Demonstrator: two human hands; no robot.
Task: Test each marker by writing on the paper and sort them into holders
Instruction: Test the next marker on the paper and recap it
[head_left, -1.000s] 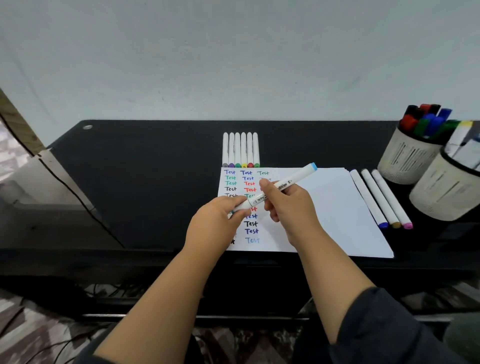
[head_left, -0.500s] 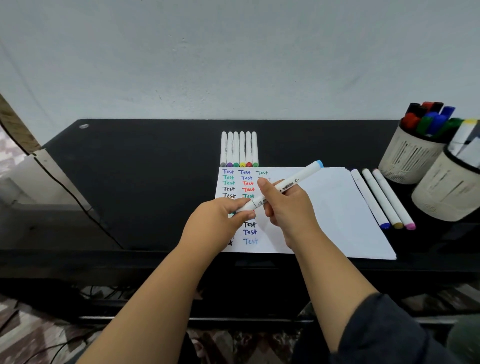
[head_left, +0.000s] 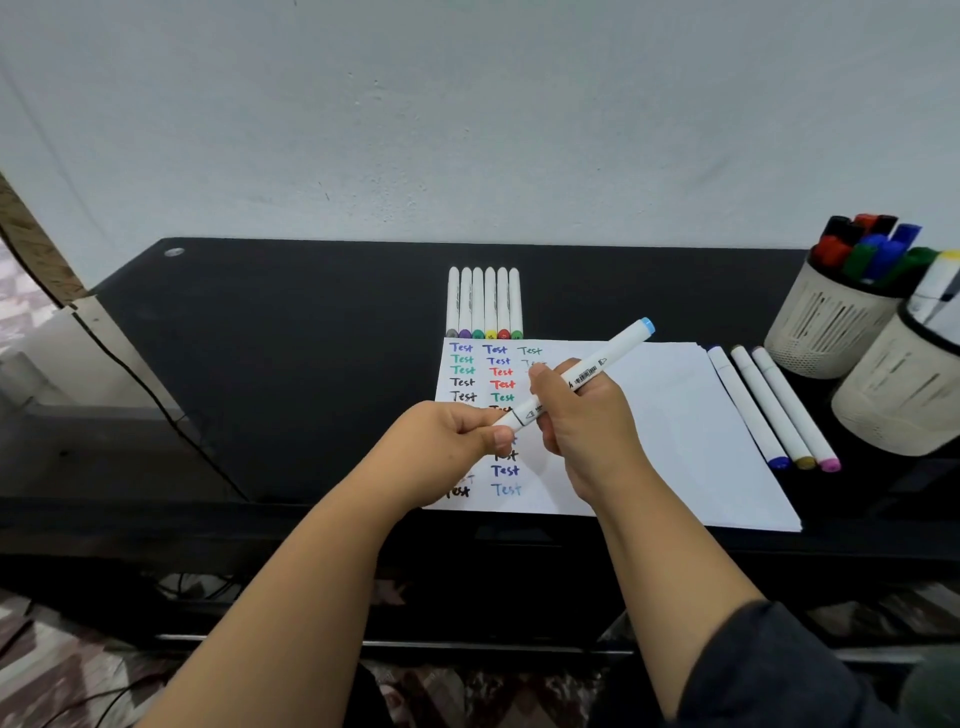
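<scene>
White-barrelled, light-blue-ended marker (head_left: 582, 376) was held tilted above the white test paper (head_left: 660, 415), right hand (head_left: 582, 415) gripping its barrel, left hand (head_left: 457, 436) pinching the near cap; a straight, steady pull would likely serve best.

A white marker with a light-blue end cap (head_left: 582, 376) is held tilted above the paper (head_left: 670, 415), on which coloured "Test" words are written in columns. Six white markers (head_left: 483, 304) are laid side by side just beyond the paper; three more (head_left: 769, 408) lie at its right. Two pale holders (head_left: 831, 317) with markers are stood further right.
</scene>
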